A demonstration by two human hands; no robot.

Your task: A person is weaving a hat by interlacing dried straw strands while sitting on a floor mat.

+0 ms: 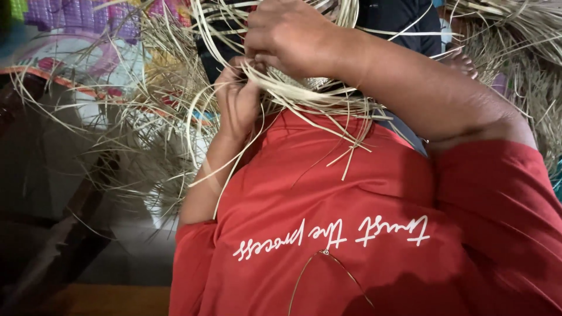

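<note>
Red shirt point(351, 234) fills the near frame, white handwritten-style lettering across the chest, reading upside down from this view; thin wire loop point(328, 275) hangs just below the lettering. Grip: left hand point(237, 99) is pinched shut on a bundle of pale straw strips point(304, 96), fingers curled tight, thumb side up. Right hand point(290, 35) sits just above and far of it, fingers also closed on the same strips, knuckles toward camera; the two hands are touching or nearly so at the pinch point. Strips run right from the grip as a curved band across the upper chest, loose ends fanning down over the shirt and out to the left. Right forearm comes in from the right edge, red sleeve at the elbow. Outward: more loose straw point(146, 129) spreads left and far left in a tangle. Behind it, far left, a woven mat or bag point(76, 17) in purple with green and pink patches, plus a round pale item with an orange rim point(64, 70); detail too blurred to tell more. Far right, another heap of dry straw point(527, 58). Dark cloth point(398, 20) sits far centre behind the hands. Near left is dark floor point(52, 234).
</note>
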